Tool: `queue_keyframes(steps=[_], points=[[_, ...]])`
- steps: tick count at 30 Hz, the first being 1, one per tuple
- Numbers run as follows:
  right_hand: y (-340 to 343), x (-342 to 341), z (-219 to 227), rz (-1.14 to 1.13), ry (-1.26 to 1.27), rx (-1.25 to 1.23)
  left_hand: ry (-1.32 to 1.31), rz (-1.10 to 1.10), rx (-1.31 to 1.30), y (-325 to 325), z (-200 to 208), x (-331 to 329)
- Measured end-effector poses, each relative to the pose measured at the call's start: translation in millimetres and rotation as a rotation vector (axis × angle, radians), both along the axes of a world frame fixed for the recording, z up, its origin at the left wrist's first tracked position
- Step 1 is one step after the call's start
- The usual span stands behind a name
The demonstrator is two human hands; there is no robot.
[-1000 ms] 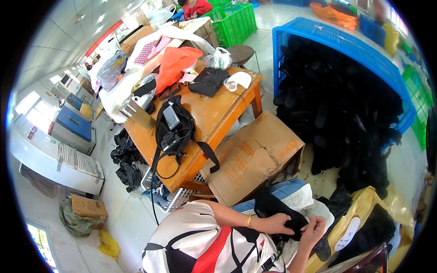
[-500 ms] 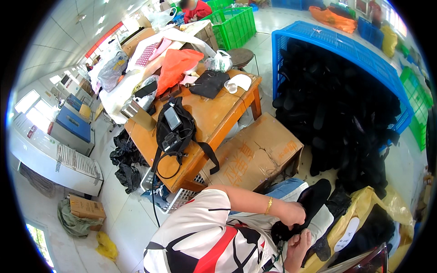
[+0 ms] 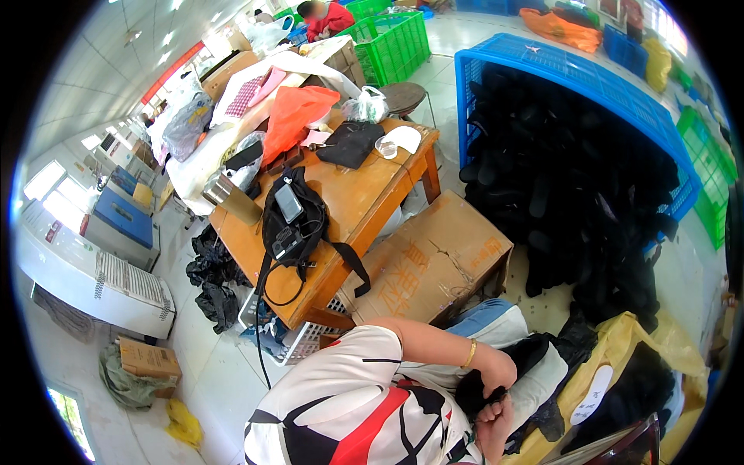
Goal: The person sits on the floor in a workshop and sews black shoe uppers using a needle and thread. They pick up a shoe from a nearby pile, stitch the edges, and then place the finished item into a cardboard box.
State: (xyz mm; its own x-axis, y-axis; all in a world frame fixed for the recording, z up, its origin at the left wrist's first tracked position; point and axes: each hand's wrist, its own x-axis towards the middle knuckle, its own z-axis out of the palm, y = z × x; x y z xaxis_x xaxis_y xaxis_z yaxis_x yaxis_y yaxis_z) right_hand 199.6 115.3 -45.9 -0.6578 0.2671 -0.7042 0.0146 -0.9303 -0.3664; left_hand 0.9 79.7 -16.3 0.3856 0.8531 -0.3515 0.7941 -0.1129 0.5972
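Observation:
My left hand [image 3: 498, 373], with a gold bracelet at its wrist, is closed on a soft black shoe-like piece [image 3: 470, 391] above my lap. Just below it, my right hand [image 3: 493, 428] is closed too, its fingertips pinching the same black piece close to the left fingers. Much of the piece is hidden behind the hands, so its exact kind is unclear. More black material [image 3: 528, 350] lies over my light-coloured trouser leg [image 3: 545, 381], directly beyond the left hand.
At my right, a yellow sack [image 3: 620, 335] holds dark pieces, with a white sole-shaped card [image 3: 592, 394] on it. A tipped blue crate [image 3: 577, 76] spills black shoe-like pieces. Ahead stand a cardboard box [image 3: 434, 260] and a wooden table [image 3: 353, 205] bearing a black bag [image 3: 293, 221].
The black piece has been drawn down and in towards my body, its rounded end no longer standing up beyond the hands. My hands have come together, the right one now closed in a pinch.

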Motion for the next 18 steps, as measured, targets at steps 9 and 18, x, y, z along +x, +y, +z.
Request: queue_keyframes(steps=[9, 18], points=[[77, 8, 14, -0.411, -0.109, 0.092, -0.205, 0.040, 0.008, -9, -21, -5], [168, 102, 50, -1.035, 0.045, 0.632, -0.343, 0.144, 0.009, -27, -17, -18]])
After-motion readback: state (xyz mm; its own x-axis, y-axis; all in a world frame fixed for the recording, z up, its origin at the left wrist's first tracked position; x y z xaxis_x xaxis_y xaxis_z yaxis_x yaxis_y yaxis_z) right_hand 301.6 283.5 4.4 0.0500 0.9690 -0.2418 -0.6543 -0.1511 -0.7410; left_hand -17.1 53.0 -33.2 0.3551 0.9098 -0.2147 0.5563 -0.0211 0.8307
